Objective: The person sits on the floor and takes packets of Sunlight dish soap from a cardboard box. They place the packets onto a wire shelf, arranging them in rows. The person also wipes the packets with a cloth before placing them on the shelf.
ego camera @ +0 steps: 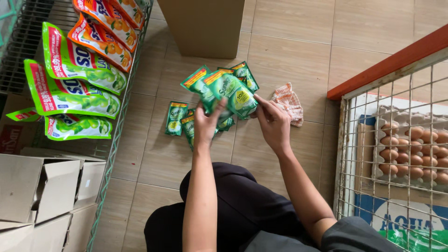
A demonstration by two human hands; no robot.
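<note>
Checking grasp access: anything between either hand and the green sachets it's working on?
Nothing visible. The left hand already grips the fan of green sachets from below, and the right hand touches their right edge. The loose sachets on the tiled floor lie open beside the left hand; the checked cloth sits aside.

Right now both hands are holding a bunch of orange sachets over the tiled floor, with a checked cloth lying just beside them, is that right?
Not quite: the sachets are green, not orange, as the head view shows. The rest stands: the left hand and right hand hold the bunch over the tiled floor, and the checked cloth lies just beside them.
</note>
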